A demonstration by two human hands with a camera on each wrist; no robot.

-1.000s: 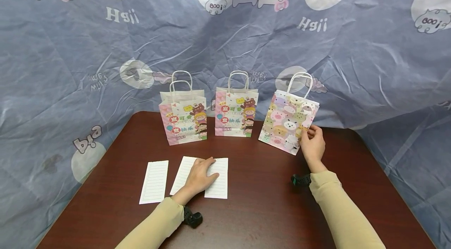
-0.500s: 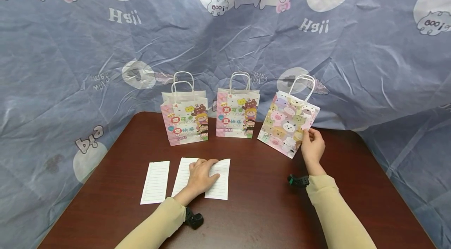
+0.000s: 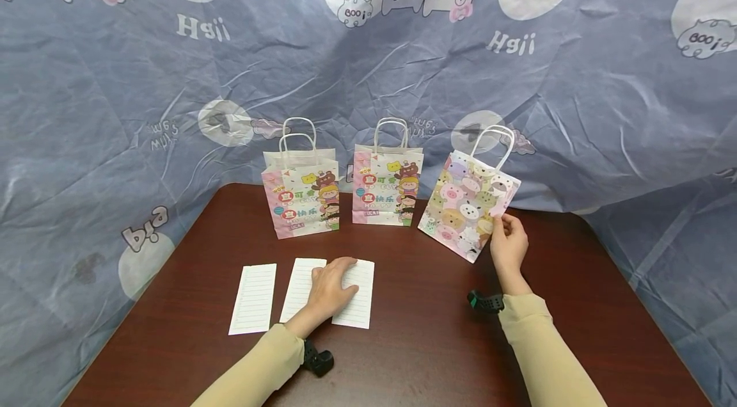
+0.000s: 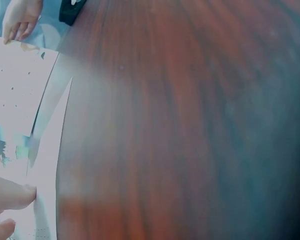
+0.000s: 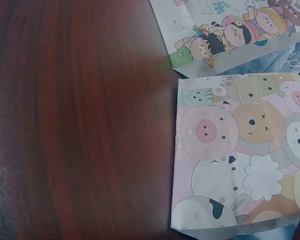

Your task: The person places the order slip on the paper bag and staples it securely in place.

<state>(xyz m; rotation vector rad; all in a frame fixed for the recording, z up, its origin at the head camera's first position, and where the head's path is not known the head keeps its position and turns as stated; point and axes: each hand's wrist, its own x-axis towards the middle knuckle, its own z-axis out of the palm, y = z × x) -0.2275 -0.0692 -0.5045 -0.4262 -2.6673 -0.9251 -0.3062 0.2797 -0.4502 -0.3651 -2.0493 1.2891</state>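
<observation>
My left hand [image 3: 330, 287] lies over two lined paper slips. Its thumb and fingertips touch the right slip [image 3: 358, 310], whose edge rises in a point in the left wrist view. Partly under the hand is the middle slip [image 3: 297, 288]. At the right, my right hand [image 3: 510, 242] pinches the lower right edge of a paper gift bag [image 3: 467, 205] printed with cartoon animals. The bag leans to the right, its white handles upward. In the right wrist view its pig and dog print [image 5: 230, 145] fills the right side; little of the hand shows.
Two pink-and-white paper gift bags, one left [image 3: 302, 202] and one central [image 3: 387, 186], stand at the table's back. Another lined slip [image 3: 253, 298] lies at the left. A blue-grey patterned cloth [image 3: 368, 61] hangs behind the brown table [image 3: 426, 343].
The right hand has drawn the animal bag's bottom slightly towards me, and the bag leans more. The right slip has turned slightly under my left hand.
</observation>
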